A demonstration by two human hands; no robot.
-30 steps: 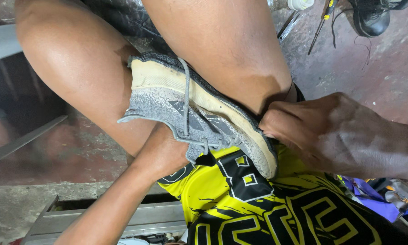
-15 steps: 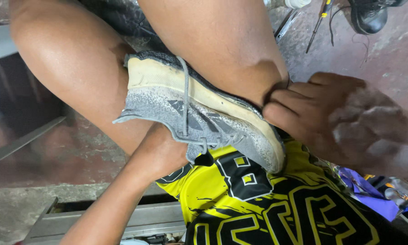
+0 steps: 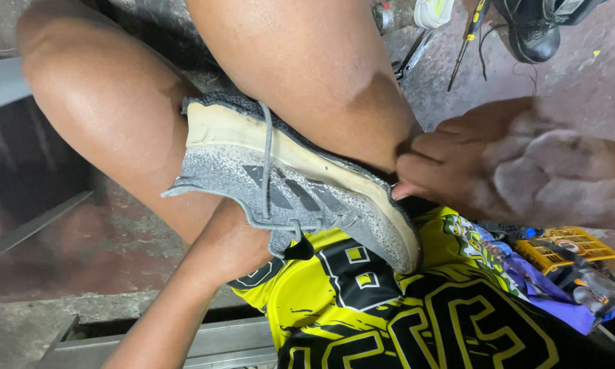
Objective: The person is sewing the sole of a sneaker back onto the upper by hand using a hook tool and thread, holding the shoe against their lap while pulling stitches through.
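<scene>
Shoe: one grey sneaker (image 3: pixel 287 188), lying sole-up between two bare knees, centre.
Left hand (image 3: pixel 236 242): under the sneaker, reaching inside; grip hidden, cannot tell.
Right hand (image 3: pixel 499 167): fingers pinched together at the sneaker's right end.
Far: one black boot (image 3: pixel 533 31), one screwdriver (image 3: pixel 468 37).

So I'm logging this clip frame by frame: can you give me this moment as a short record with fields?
Setting: person seated, head camera looking down at bare knees over a reddish concrete floor
Main object: grey knit sneaker with cream sole, wedged between the knees, sole edge up
Left hand: left hand pushed inside the sneaker from below
Right hand: right hand blurred, fingertips at the sole near the heel
Clothing: yellow and black jersey
Nearby: screwdriver, black shoe, yellow tool case
</scene>
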